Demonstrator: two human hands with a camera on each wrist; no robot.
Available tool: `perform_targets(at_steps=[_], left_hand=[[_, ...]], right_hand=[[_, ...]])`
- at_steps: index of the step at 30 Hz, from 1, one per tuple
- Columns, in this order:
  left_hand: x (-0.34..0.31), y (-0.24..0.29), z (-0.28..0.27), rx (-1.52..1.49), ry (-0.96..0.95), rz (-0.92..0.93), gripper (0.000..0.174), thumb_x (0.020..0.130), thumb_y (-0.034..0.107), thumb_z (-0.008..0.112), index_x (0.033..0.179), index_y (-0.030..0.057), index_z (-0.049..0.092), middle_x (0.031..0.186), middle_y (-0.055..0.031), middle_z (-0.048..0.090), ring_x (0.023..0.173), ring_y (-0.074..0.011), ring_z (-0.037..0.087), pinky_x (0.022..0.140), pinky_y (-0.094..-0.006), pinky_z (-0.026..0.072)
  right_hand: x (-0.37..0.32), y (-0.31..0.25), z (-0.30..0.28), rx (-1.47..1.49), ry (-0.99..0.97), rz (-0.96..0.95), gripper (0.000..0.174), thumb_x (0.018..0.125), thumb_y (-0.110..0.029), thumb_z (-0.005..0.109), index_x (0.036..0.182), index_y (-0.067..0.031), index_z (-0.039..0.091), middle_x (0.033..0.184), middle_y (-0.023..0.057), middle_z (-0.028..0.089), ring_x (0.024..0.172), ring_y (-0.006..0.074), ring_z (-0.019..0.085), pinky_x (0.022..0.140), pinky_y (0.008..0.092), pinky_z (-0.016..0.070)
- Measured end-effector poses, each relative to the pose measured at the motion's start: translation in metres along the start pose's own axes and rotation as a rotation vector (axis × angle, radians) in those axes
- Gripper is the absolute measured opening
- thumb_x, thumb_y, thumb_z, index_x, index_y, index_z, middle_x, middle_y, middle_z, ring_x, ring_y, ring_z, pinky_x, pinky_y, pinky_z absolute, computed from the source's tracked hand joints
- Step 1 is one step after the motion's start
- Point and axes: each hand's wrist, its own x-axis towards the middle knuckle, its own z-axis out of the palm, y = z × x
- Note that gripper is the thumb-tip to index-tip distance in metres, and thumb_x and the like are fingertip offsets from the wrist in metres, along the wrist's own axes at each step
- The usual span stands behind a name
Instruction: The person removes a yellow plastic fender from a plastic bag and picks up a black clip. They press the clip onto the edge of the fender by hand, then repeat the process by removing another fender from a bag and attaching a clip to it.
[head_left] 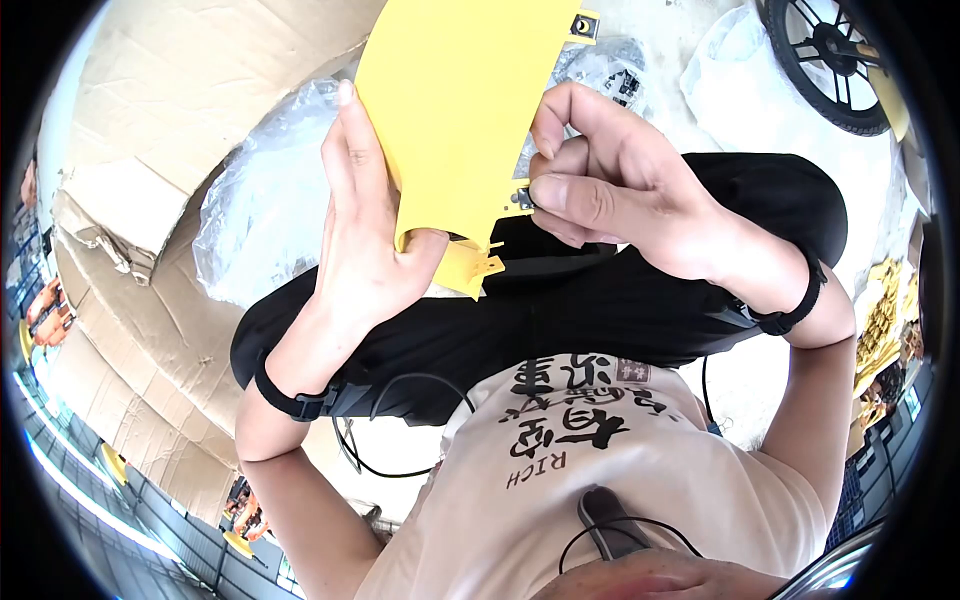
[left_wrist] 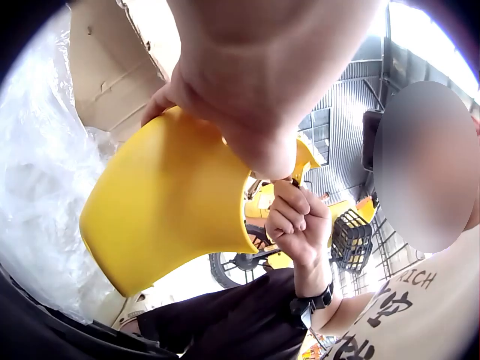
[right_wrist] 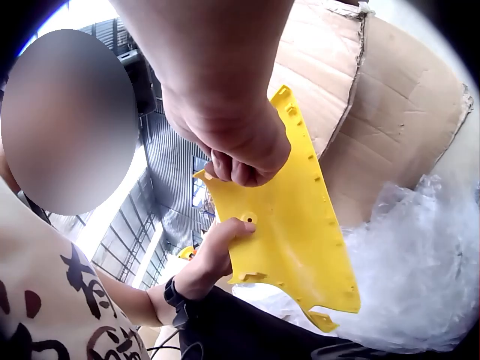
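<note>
Shirt (head_left: 590, 470) nearest, head view; beyond it, yellow panel (head_left: 460, 110) held up between both hands, near end over black trousers (head_left: 540, 330). Left grip (head_left: 370, 225) grasps its left edge; right grip (head_left: 625, 195) pinches the small clip (head_left: 522, 198) on the near right tab. Left wrist view: left grip closest, then glossy outer face, probably slippery. Right wrist view: right grip closest; inner face shows left thumb (right_wrist: 238, 228) beside a hole (right_wrist: 250, 220). Looks like thin plastic: light, stiffish, tabs likely fragile. Hold broad edges.

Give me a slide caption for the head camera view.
Left hand holds a curved yellow panel while the right hand pinches a small clip at its edge.
</note>
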Motion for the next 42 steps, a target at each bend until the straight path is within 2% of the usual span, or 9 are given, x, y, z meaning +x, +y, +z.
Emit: perform_targets(at_steps=[4, 11, 18, 21, 24, 27, 30, 35, 42], left_hand=[[-0.001, 0.002, 0.006, -0.048, -0.037, -0.028, 0.100, 0.082, 0.006, 0.058, 0.153, -0.0015, -0.013, 0.142, -0.0325, 0.024, 0.125, -0.0469, 0.047, 0.099, -0.0465, 0.0485], [-0.002, -0.004, 0.019, -0.233, -0.079, 0.053, 0.098, 0.083, 0.006, 0.054, 0.152, -0.0034, -0.015, 0.145, -0.0320, 0.024, 0.138, -0.0450, 0.028, 0.108, -0.0484, 0.0386], [-0.007, -0.005, 0.020, -0.317, -0.160, -0.033, 0.098, 0.081, 0.006, 0.051, 0.153, -0.0022, -0.015, 0.146, -0.0315, 0.025, 0.136, -0.0434, 0.033, 0.110, -0.0478, 0.0363], [-0.007, -0.008, 0.024, -0.595, -0.193, -0.127, 0.097, 0.079, 0.006, 0.050, 0.155, 0.0001, -0.010, 0.143, -0.0278, 0.030, 0.134, -0.0378, 0.038, 0.109, -0.0445, 0.0379], [-0.006, -0.010, 0.012, -0.692, -0.097, -0.232, 0.093, 0.080, 0.003, 0.049, 0.156, 0.0008, -0.005, 0.142, -0.0234, 0.033, 0.132, -0.0321, 0.042, 0.108, -0.0404, 0.0390], [-0.005, -0.014, 0.006, -0.686, -0.019, -0.286, 0.092, 0.080, 0.001, 0.046, 0.157, 0.0010, -0.004, 0.147, -0.0226, 0.032, 0.136, -0.0306, 0.039, 0.109, -0.0388, 0.0384], [-0.006, -0.009, 0.002, -0.885, -0.022, -0.368, 0.091, 0.078, 0.001, 0.045, 0.157, -0.0001, -0.002, 0.160, -0.0229, 0.018, 0.147, -0.0276, 0.025, 0.114, -0.0367, 0.0315], [-0.003, -0.010, 0.001, -0.689, 0.001, -0.242, 0.092, 0.075, 0.001, 0.047, 0.156, -0.0015, 0.005, 0.159, -0.0227, 0.019, 0.148, -0.0316, 0.020, 0.119, -0.0383, 0.0207], [-0.006, -0.010, 0.011, -0.961, 0.025, -0.341, 0.095, 0.072, -0.002, 0.043, 0.157, 0.0014, 0.002, 0.161, -0.0178, 0.015, 0.149, -0.0279, 0.018, 0.119, -0.0363, 0.0200]], right_hand=[[0.000, 0.010, 0.003, 0.004, 0.009, -0.054, 0.016, 0.102, -0.009, 0.051, 0.111, -0.0044, 0.038, 0.075, 0.0039, 0.054, 0.069, 0.0066, 0.047, 0.057, 0.0193, 0.0350], [0.005, 0.007, 0.000, 0.120, -0.083, -0.031, 0.023, 0.101, -0.021, 0.058, 0.110, -0.0059, 0.044, 0.075, 0.0073, 0.065, 0.049, 0.0057, 0.042, 0.047, 0.0189, 0.0328], [0.009, 0.022, 0.007, 0.120, 0.009, -0.022, 0.032, 0.098, -0.029, 0.064, 0.113, -0.0027, 0.053, 0.074, 0.0035, 0.064, 0.055, 0.0047, 0.046, 0.051, 0.0195, 0.0347], [0.011, 0.021, 0.003, 0.074, 0.051, -0.022, 0.033, 0.099, -0.033, 0.061, 0.110, -0.0026, 0.055, 0.076, 0.0028, 0.062, 0.062, 0.0053, 0.050, 0.055, 0.0196, 0.0364], [0.013, 0.019, -0.011, 0.350, 0.258, 0.183, 0.034, 0.104, -0.039, 0.049, 0.106, -0.0071, 0.057, 0.089, 0.0036, 0.061, 0.083, 0.0100, 0.054, 0.069, 0.0219, 0.0412], [0.018, 0.016, -0.020, 0.472, 0.720, 0.332, 0.027, 0.104, -0.021, 0.048, 0.114, 0.0031, 0.055, 0.108, 0.0131, 0.059, 0.100, 0.0218, 0.059, 0.097, 0.0342, 0.0516], [0.020, 0.020, -0.024, 0.543, 0.717, 0.354, 0.026, 0.103, -0.013, 0.046, 0.118, 0.0076, 0.052, 0.112, 0.0173, 0.057, 0.112, 0.0298, 0.058, 0.108, 0.0414, 0.0474], [0.019, 0.014, -0.028, 0.398, 0.571, 0.233, 0.028, 0.096, 0.004, 0.047, 0.124, 0.0093, 0.051, 0.125, 0.0222, 0.059, 0.118, 0.0292, 0.060, 0.107, 0.0373, 0.0486], [0.016, 0.023, -0.030, 0.301, 0.431, 0.121, 0.029, 0.102, -0.006, 0.051, 0.127, 0.0058, 0.055, 0.120, 0.0182, 0.064, 0.110, 0.0261, 0.066, 0.100, 0.0344, 0.0535]])
